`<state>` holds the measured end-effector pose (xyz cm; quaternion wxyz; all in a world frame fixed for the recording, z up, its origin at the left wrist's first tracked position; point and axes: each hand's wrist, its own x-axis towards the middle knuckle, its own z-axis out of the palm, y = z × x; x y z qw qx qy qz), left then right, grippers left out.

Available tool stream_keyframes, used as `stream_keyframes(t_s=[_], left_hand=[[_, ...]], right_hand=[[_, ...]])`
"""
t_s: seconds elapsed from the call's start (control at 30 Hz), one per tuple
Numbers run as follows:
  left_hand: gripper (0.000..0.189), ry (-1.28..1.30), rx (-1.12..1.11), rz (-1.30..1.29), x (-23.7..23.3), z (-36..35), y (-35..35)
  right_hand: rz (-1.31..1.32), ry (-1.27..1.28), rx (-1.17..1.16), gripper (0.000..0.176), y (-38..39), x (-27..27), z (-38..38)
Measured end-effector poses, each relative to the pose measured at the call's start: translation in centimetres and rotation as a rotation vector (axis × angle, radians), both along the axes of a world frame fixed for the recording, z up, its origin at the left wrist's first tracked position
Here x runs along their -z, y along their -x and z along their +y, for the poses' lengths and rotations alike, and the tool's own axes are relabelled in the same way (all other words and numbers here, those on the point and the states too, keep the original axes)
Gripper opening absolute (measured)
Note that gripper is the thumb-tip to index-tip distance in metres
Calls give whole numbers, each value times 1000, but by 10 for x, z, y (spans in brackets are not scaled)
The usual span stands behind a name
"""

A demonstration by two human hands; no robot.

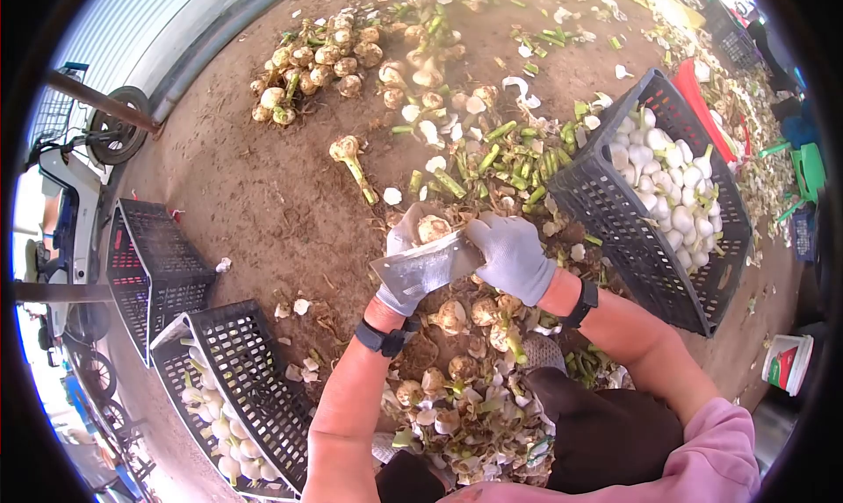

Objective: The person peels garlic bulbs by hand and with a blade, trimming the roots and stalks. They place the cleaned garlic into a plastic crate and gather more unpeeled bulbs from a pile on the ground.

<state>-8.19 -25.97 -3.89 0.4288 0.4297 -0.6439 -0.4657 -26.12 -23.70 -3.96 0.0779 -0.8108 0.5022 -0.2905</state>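
My right hand (pixel 514 255), in a pale grey glove, is wrapped round the handle end of a broad-bladed cleaver (pixel 428 268). Its wide metal blade points left and crosses in front of my left hand (pixel 402 233), also gloved. That hand is closed round a garlic bulb (pixel 433 229), whose root end shows just above the blade's upper edge. Part of the left hand is hidden behind the blade. Below my hands lie several untrimmed garlic bulbs (pixel 451 317). Ahead, a single bulb with a green stalk (pixel 348 152) rests on the dirt.
A black crate (pixel 606 203) of white garlic tilts at the right; another crate (pixel 241 349) with garlic stands at the lower left. Untrimmed bulbs (pixel 325 60) are heaped ahead. Cut green stalks (pixel 492 161) and peelings litter the dirt. A white tub (pixel 788 362) sits far right.
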Motion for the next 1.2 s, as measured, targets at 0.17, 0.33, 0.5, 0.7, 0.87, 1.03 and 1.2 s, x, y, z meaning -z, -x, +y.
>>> stream_keyframes(t_s=[0.17,0.33,0.5,0.7,0.87,1.03,1.2], left_hand=[[34,-90,-103,-70,-29,21,7],[44,216,-288,-295,-16,19,11],[45,-123,-250,230,-25,22,21],[60,-209,220,698,-65,42,39],[81,-460,-578,-584,26,-67,-27],[75,-481,-649,-754,77,-193,-81],[78,-359,-346,-33,104,-152,-64]], right_hand=[[-65,-463,388,29,57,45,-27],[-224,-497,318,29,57,48,1],[-559,-481,64,14,33,-7,10],[-818,-858,408,28,62,40,-6],[-631,-620,400,34,70,37,-10],[-399,-678,336,42,84,63,-10],[-437,-645,300,35,70,46,-22]])
